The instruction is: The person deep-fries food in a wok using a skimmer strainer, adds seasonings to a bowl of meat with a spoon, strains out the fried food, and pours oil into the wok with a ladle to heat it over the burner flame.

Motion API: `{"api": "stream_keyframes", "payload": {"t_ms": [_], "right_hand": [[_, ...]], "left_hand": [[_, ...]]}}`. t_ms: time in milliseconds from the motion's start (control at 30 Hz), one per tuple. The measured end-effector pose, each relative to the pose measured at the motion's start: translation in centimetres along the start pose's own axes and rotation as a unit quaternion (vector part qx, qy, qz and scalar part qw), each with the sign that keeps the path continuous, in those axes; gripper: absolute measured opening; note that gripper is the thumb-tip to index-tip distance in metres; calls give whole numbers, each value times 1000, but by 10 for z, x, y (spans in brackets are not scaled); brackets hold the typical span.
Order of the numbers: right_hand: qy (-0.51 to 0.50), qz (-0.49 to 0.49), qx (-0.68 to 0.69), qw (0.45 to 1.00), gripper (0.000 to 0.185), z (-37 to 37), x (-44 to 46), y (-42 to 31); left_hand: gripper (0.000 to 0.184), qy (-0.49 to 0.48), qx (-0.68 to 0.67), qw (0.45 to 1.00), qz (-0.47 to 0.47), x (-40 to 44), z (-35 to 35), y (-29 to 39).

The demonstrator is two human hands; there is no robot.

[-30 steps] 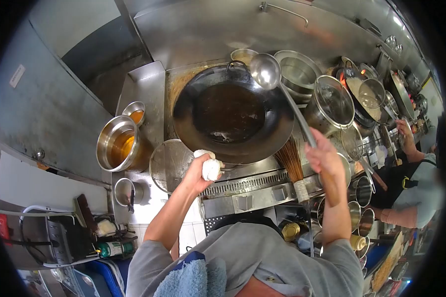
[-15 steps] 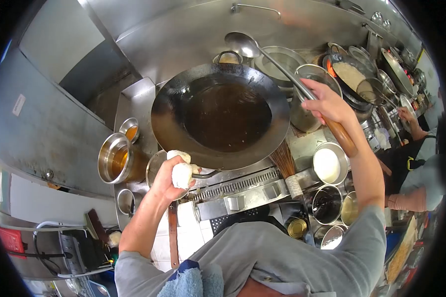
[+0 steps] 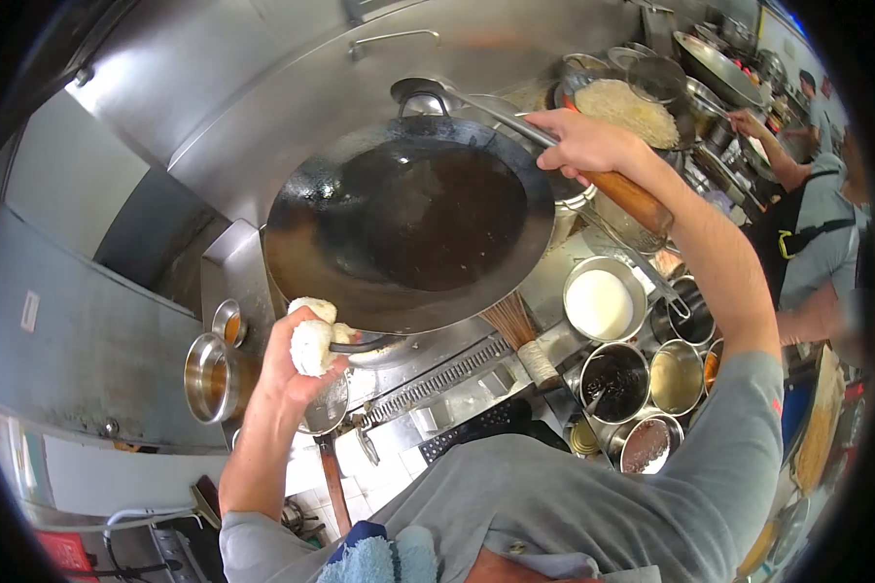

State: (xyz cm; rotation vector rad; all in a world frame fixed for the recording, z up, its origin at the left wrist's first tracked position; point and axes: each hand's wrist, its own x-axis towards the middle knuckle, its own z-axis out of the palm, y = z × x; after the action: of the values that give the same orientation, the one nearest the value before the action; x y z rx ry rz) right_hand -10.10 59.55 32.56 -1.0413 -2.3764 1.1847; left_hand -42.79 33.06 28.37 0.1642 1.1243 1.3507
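Observation:
A large dark wok (image 3: 306, 257) with dark liquid or a wet sheen in its bottom sits in front of me. My left hand (image 3: 287, 374) is closed round its near handle through a folded white cloth (image 3: 311, 346). In my right hand (image 3: 593, 146) is a long metal ladle (image 3: 501, 115) with a wooden grip, held across the wok's far right side. The ladle's bowl is at the wok's far loop handle; whether it hooks that handle, I cannot tell.
Right of the wok are a bamboo brush (image 3: 515, 325), a pot of white liquid (image 3: 598, 303) and a pot of dark sauce (image 3: 612, 379). Metal pots (image 3: 209, 379) stand left. A co-worker (image 3: 822, 219) works at another wok (image 3: 632, 112) on the right.
The ladle's bowl has come down to the wok's far handle, and my right hand has moved left and up. The wok appears further left and more tilted as the view shifts.

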Motion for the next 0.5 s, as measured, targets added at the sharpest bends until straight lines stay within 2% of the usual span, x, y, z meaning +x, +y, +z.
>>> {"api": "stream_keyframes", "payload": {"t_ms": [133, 233, 267, 333, 500], "right_hand": [[-16, 16, 15, 1000, 27, -15, -8, 4], [-37, 31, 7, 999, 48, -26, -5, 15], [-32, 28, 21, 999, 40, -27, -6, 17], [-20, 23, 49, 998, 26, -34, -8, 21], [-19, 15, 94, 995, 25, -44, -8, 42]], "left_hand": [[20, 7, 37, 999, 0, 5, 23, 12], [19, -5, 45, 999, -29, 8, 36, 19], [17, -28, 24, 998, -54, 11, 37, 22], [17, -9, 25, 998, -53, 9, 49, 25], [19, -15, 86, 996, -30, 8, 64, 29]]}}
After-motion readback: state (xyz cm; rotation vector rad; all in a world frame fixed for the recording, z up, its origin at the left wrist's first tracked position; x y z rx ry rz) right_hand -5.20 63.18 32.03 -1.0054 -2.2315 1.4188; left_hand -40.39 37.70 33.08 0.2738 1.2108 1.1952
